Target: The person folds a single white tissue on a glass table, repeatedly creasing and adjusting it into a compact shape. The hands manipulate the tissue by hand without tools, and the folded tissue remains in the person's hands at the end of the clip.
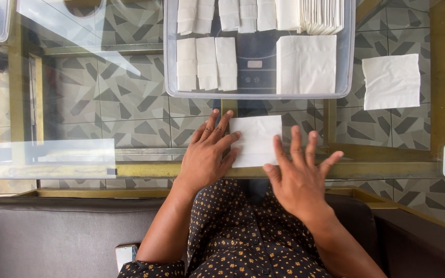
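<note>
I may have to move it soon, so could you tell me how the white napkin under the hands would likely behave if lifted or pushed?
The white napkin looks thin, so it would probably droop when lifted. Lying on smooth glass table, it would likely slide easily. Left hand and right hand press it flat.

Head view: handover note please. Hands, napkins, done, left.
Left hand: flat, fingers on the left edge of the white napkin on the glass table.
Right hand: fingers spread over that napkin's right edge; contact unclear.
Clear bin beyond it holds folded napkins and a flat stack.
One loose napkin lies right of the bin.
Done: several folded, in the bin. Left: the napkin under the hands and the loose one.
</note>
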